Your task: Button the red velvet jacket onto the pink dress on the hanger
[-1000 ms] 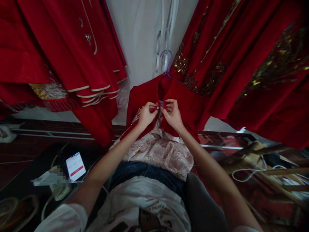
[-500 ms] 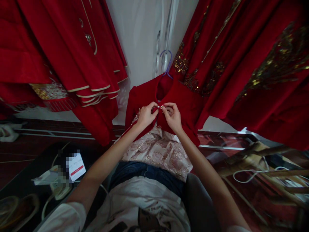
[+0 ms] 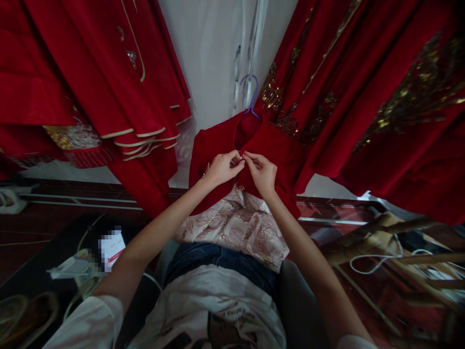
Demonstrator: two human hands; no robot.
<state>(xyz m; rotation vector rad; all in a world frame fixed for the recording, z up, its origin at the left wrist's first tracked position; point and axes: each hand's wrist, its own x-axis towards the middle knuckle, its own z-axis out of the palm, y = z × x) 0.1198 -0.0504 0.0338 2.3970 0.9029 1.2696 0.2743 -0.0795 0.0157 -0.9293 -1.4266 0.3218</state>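
A small red jacket point(image 3: 281, 152) hangs on a purple hanger point(image 3: 251, 94) in front of me, over a pale pink and gold patterned skirt point(image 3: 236, 228). My left hand point(image 3: 221, 168) and my right hand point(image 3: 262, 172) meet at the jacket's front closure just below the collar. Both pinch the two fabric edges together at a small pearl-like fastener. The fastener itself is mostly hidden by my fingertips.
Red embroidered garments hang at the left point(image 3: 90, 72) and right point(image 3: 381, 97) against a white wall. A phone point(image 3: 111, 247) with cables lies on a dark surface at lower left. White cord and wooden pieces point(image 3: 381, 237) lie on the reddish floor at right.
The two front edges of the jacket, apart a second ago, are now drawn together. Both hands have moved slightly up toward the collar.
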